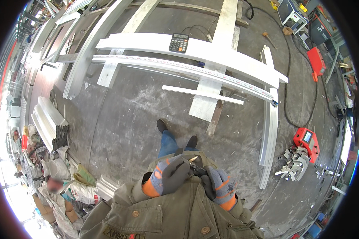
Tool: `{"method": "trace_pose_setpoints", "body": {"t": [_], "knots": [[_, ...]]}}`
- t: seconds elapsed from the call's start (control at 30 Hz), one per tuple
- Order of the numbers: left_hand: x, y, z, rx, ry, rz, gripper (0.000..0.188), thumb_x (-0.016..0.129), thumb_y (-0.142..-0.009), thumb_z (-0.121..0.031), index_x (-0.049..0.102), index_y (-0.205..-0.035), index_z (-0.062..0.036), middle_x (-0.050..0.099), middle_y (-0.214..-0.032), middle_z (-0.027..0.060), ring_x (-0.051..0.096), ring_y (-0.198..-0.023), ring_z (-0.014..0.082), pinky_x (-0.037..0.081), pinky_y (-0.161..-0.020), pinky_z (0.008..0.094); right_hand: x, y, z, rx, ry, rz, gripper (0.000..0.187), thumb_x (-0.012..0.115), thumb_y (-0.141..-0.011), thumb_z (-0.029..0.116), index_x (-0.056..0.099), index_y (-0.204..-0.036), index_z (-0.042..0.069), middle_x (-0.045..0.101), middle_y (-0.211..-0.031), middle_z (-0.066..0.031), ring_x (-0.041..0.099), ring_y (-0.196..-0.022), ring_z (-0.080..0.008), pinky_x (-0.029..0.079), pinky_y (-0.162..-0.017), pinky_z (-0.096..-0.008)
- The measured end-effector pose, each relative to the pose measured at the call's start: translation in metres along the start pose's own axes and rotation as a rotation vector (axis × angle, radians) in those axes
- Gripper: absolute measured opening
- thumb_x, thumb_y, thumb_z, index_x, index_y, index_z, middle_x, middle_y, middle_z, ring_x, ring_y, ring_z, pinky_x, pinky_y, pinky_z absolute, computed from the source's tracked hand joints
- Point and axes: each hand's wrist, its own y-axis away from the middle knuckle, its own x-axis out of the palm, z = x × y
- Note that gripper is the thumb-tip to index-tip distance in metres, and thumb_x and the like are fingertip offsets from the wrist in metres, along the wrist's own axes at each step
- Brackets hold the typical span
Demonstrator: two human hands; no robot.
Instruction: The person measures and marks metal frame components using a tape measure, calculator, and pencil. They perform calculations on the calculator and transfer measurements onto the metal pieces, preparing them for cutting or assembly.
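left hand (172,176): curled in, can't tell what it's pinching
right hand (219,185): pinching some small black thing (198,169)
black thing: between both hands, right by the jacket (175,211)
white beam (147,44): calculator (179,43) on top

Left hand (167,175): free floor (121,139) leftward, white bar (203,95) crossing ahead

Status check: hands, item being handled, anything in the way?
Left hand and right hand, gloved, together before the jacket. Both hold a small dark item; exact kind unclear. Gloved fingers partly block the view.
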Motion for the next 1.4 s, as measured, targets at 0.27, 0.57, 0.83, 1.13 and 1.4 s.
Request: {"method": "trace_pose_setpoints", "body": {"t": [0.27, 0.57, 0.83, 1.13, 1.4], "knots": [[0.002, -0.004, 0.021, 0.126, -0.144, -0.099, 0.021, 0.053, -0.103, -0.010, 0.068, -0.112, 0.0009, 0.066, -0.090, 0.0021, 0.059, -0.082, 0.0082, 0.048, -0.071, 0.0279, -0.015, -0.012, 0.001, 0.135, -0.001, -0.135, 0.028, 0.070, -0.089, 0.009, 0.068, -0.116, 0.002, 0.069, -0.093, -0.0169, 0.066, -0.078, -0.0367, 0.052, -0.064, -0.0441], [0.003, -0.013, -0.014, 0.020, -0.029, -0.040, 0.027, 0.051, -0.104, -0.014, 0.071, -0.116, -0.0010, 0.067, -0.088, 0.0025, 0.060, -0.081, 0.0102, 0.049, -0.072, 0.0284, -0.013, -0.013, -0.002, 0.059, -0.074, -0.071, 0.027, 0.072, -0.089, 0.011, 0.069, -0.114, 0.003, 0.070, -0.093, -0.0161, 0.069, -0.080, -0.0348, 0.054, -0.065, -0.0432], [0.001, -0.019, -0.008, -0.032, -0.075, -0.022, 0.024, 0.052, -0.104, -0.017, 0.068, -0.111, -0.0005, 0.064, -0.086, 0.0065, 0.060, -0.078, 0.0180, 0.049, -0.071, 0.0325, -0.012, -0.013, -0.003, 0.041, -0.012, -0.032, 0.030, 0.076, -0.088, 0.016, 0.070, -0.115, 0.004, 0.068, -0.089, -0.0136, 0.069, -0.075, -0.0330, 0.054, -0.061, -0.0416], [-0.004, -0.014, -0.008, -0.116, 0.007, -0.093, 0.026, 0.054, -0.104, -0.016, 0.070, -0.116, 0.0021, 0.069, -0.088, 0.0041, 0.062, -0.082, 0.0112, 0.051, -0.075, 0.0284, -0.023, -0.016, -0.007, 0.363, -0.099, -0.259, 0.023, 0.065, -0.090, 0.012, 0.069, -0.110, 0.000, 0.070, -0.094, -0.0211, 0.067, -0.081, -0.0391, 0.053, -0.069, -0.0465], [-0.001, -0.019, -0.021, -0.043, 0.062, 0.032, 0.035, 0.051, -0.105, -0.012, 0.060, -0.136, 0.0009, 0.072, -0.102, 0.0068, 0.064, -0.092, 0.0101, 0.051, -0.082, 0.0271, -0.009, -0.008, -0.003, 0.063, -0.047, -0.024, 0.032, 0.077, -0.088, 0.020, 0.070, -0.115, 0.004, 0.069, -0.089, -0.0138, 0.069, -0.074, -0.0332, 0.054, -0.062, -0.0403]]}}
